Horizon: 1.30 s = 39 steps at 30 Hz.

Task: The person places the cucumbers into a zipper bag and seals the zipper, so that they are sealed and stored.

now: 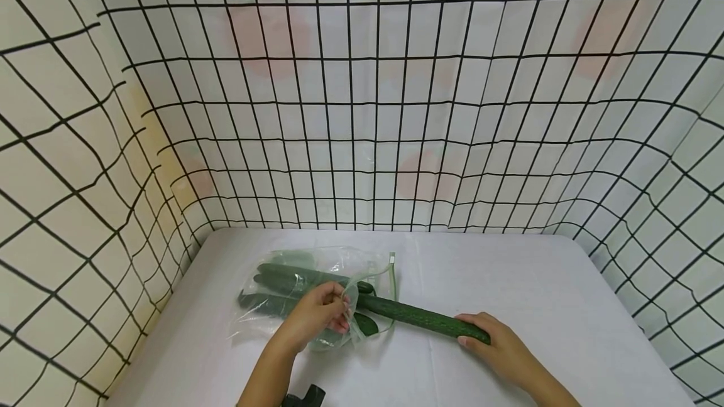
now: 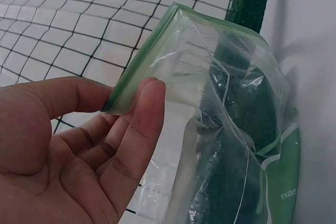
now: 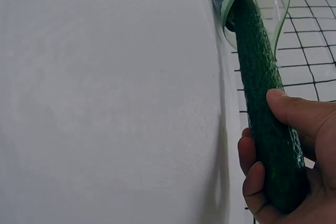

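Note:
A clear zip bag (image 1: 334, 259) with a green-edged mouth lies on the left half of the table, several dark green cucumbers (image 1: 271, 303) inside it. My left hand (image 1: 319, 313) pinches the near edge of the bag's mouth; in the left wrist view that green zip edge (image 2: 142, 53) runs up from between finger and thumb. My right hand (image 1: 498, 347) grips the outer end of one long cucumber (image 1: 424, 317). Its other end passes through the bag's open mouth, as the right wrist view also shows. How far it reaches inside is partly hidden by my left hand.
A white-covered table (image 1: 526, 281) lies under everything. Black wire grid (image 1: 367, 105) stands along its back and both sides, with pale cloth behind. At the near edge, by my left forearm, is a small black object (image 1: 311, 396), partly cut off.

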### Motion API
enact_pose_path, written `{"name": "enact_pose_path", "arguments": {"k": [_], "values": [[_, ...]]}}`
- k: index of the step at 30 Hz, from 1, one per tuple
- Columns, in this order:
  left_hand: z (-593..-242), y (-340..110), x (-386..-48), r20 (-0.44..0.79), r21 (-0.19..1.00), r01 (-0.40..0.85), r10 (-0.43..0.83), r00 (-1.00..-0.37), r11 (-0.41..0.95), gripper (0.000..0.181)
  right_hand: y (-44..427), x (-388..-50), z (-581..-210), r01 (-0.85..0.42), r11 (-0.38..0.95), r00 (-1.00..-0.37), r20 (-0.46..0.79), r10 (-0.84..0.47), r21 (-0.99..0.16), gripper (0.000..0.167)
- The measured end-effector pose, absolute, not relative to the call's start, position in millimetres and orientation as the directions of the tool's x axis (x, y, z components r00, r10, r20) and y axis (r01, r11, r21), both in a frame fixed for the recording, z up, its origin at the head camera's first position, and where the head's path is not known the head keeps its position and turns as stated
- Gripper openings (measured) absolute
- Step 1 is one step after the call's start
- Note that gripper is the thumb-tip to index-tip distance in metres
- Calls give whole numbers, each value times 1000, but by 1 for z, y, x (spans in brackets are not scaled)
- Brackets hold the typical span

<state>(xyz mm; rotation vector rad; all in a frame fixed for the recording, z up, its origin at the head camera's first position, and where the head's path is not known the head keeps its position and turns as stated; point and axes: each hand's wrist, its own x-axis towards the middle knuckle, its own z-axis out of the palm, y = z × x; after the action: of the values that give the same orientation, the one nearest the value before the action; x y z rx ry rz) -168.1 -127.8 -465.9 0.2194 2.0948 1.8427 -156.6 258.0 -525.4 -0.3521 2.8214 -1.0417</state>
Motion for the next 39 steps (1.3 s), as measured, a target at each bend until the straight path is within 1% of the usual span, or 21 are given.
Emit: {"name": "enact_pose_path", "arguments": {"k": [10,18,25,39], "values": [[-464,-126,-168,-132,985,-81,359,-924,151,20,255,-160,-528,-272,734,-949,47,-311,-623,47],[-464,-125,-168,-131,987,-84,372,-919,141,18,242,-164,-528,-273,721,-952,69,-300,-637,46],[-464,-124,-167,-130,987,-82,377,-917,139,19,232,-169,-526,-313,700,-943,120,-312,-642,42],[-464,-123,-166,-110,990,-62,405,-908,130,16,203,-178,-526,-238,661,-956,51,-289,-711,47]]}}
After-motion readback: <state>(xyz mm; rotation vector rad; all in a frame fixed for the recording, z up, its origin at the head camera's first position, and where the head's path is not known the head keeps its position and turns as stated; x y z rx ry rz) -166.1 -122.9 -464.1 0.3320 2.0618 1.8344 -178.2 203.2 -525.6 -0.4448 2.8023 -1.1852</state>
